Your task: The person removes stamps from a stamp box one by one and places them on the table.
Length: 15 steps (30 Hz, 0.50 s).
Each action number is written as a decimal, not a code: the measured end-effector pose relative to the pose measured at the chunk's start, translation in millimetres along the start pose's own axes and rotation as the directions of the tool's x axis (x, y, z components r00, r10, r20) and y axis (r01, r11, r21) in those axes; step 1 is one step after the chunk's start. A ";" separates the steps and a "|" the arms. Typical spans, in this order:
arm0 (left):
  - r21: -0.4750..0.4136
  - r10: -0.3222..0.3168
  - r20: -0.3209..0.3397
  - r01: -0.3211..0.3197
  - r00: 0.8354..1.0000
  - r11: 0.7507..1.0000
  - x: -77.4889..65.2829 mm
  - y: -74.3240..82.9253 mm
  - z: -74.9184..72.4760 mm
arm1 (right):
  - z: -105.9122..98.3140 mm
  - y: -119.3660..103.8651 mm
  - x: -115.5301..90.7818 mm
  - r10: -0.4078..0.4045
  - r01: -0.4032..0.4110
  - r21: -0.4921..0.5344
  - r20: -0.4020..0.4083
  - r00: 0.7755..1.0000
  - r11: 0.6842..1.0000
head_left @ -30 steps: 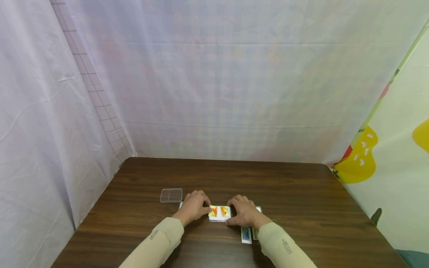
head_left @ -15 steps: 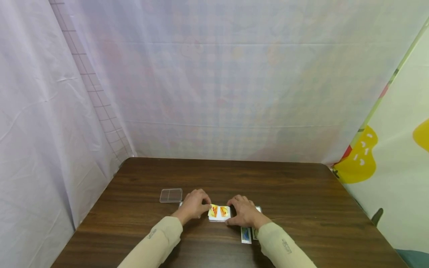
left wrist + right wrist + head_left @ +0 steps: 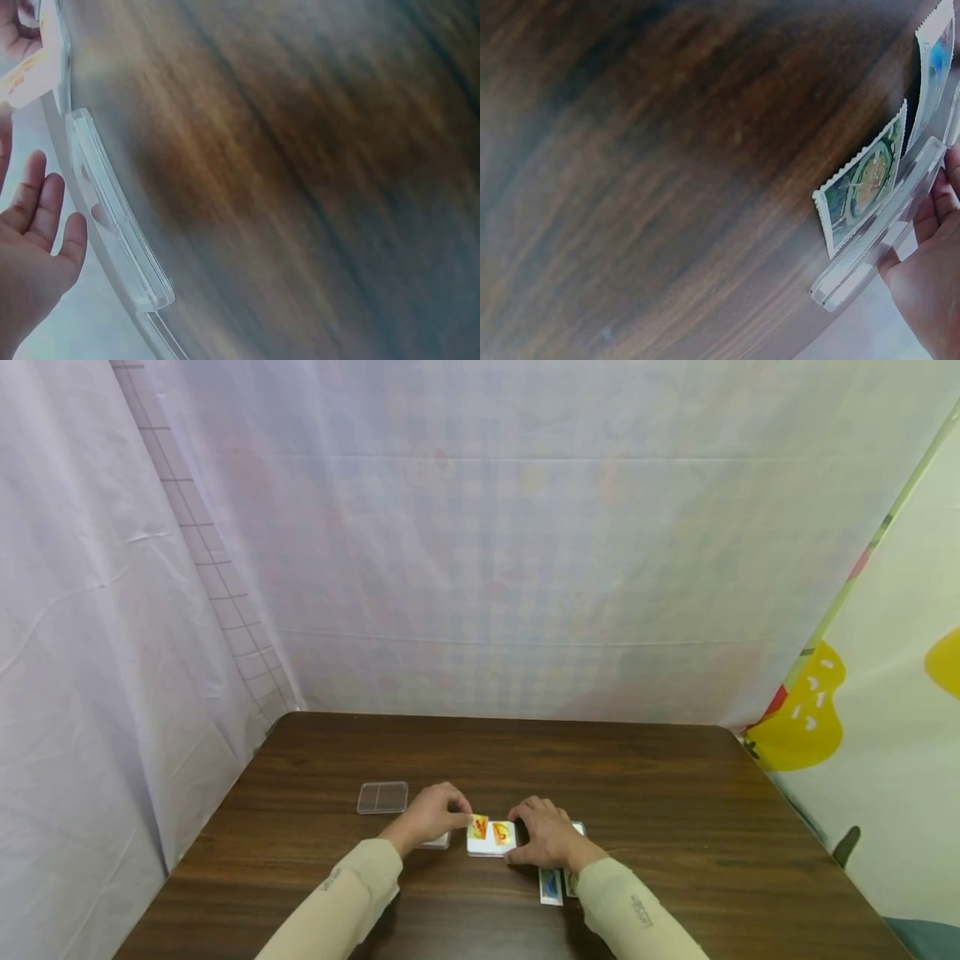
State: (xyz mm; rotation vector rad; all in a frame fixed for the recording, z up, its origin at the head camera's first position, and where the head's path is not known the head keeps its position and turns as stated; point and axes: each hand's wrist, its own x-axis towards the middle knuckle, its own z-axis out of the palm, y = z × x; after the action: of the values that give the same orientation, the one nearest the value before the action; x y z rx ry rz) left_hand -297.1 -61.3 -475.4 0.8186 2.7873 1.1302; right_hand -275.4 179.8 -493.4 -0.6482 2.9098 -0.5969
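An orange-and-yellow stamp (image 3: 478,827) is pinched at its left edge by the thumb and finger of my left hand (image 3: 431,814). It overlaps the left part of a small clear plastic case (image 3: 491,851) with a white inside. A second orange-and-yellow stamp (image 3: 502,833) lies on the case's right half. My right hand (image 3: 546,833) grips the case's right end, thumb at the near edge and fingertips at the far edge. In the left wrist view, the pinched stamp (image 3: 28,79) tilts up from the case, while the left hand's other fingers (image 3: 49,206) spread loosely.
Another clear case (image 3: 438,842) lies partly under my left hand, and one more case (image 3: 578,828) is mostly hidden behind the right. A clear lid (image 3: 382,797) lies at the left. A blue stamp (image 3: 551,887) and a green stamp (image 3: 866,184) with toothed edges lie near the right hand.
My left hand has moved slightly up and left, shifting the pinched stamp toward the case's far edge. More of the case beneath that hand shows. The right hand stays in place.
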 end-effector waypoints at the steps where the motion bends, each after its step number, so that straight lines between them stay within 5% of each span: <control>1: -0.005 0.001 0.002 -0.001 1.000 1.000 0.3 -0.2 -0.4 | -1.2 -1.3 -0.5 0.000 0.000 0.001 0.002 1.000 1.000; 15: -0.034 -0.016 0.023 0.017 1.000 0.999 1.4 0.6 -6.6 | -1.8 -2.5 -1.4 0.002 -0.002 0.001 -0.001 1.000 1.000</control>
State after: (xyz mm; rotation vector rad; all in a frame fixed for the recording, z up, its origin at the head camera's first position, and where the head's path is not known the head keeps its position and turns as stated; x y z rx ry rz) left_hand -299.4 -64.5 -469.8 0.7988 2.7432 1.1558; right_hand -273.4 179.0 -490.7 -0.6450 2.9104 -0.5987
